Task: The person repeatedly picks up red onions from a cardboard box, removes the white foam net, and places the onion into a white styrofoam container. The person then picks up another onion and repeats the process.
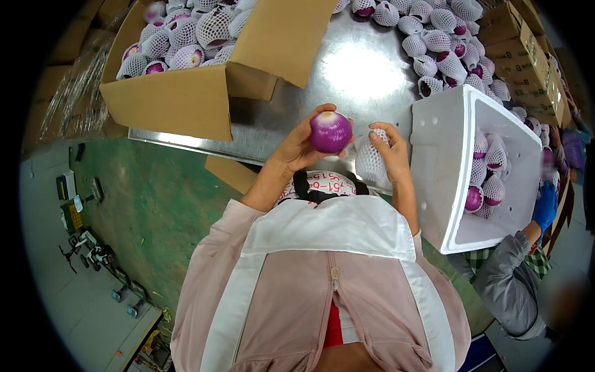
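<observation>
A bare purple onion (331,132) rests in my left hand (297,144), its pale end turned up towards me. In my right hand (393,151) I pinch a white foam net sleeve (370,160) by its upper edge. The sleeve hangs beside the onion, apart from it, and looks empty. Both hands are over the near edge of a shiny metal table (297,111). A white foam box (437,172), tilted in view, stands to the right of my right hand with several netted onions (493,190) inside.
An open cardboard box (167,107) full of netted onions (181,37) stands at the left, one flap reaching over the table. More netted onions (439,42) are heaped at the back right near stacked cartons (525,60). A co-worker's grey sleeve (506,283) and blue glove (546,207) are at the right.
</observation>
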Motion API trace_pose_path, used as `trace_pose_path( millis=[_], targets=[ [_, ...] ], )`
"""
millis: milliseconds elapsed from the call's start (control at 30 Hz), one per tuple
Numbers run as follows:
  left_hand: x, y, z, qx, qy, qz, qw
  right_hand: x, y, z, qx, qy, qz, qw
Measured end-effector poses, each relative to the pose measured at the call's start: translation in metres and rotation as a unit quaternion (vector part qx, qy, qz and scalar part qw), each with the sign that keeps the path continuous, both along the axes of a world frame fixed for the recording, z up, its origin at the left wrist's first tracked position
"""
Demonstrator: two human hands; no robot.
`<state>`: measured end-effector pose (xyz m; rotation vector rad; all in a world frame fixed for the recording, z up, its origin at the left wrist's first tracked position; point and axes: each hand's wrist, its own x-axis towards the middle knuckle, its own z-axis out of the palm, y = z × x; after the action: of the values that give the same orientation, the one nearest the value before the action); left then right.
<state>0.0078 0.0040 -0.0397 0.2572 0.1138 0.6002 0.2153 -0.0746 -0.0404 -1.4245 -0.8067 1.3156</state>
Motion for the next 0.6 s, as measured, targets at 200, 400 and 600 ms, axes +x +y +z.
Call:
trace_pose_path(
  millis=[200, 400, 600],
  targets=[
    [0.001, 0.005, 0.022, 0.194, 0.155, 0.065, 0.966, -0.017, -0.009, -0.019, -0.110, 0.037, 0.120, 0.986],
    [0.001, 0.006, 0.031, 0.080, 0.196, 0.034, 0.977, -0.032, -0.028, -0.065, -0.038, -0.150, 0.163, 0.974],
    [0.002, 0.007, 0.024, 0.046, 0.215, 0.055, 0.974, -0.041, -0.025, -0.027, -0.020, -0.314, 0.110, 0.943]
  ],
)
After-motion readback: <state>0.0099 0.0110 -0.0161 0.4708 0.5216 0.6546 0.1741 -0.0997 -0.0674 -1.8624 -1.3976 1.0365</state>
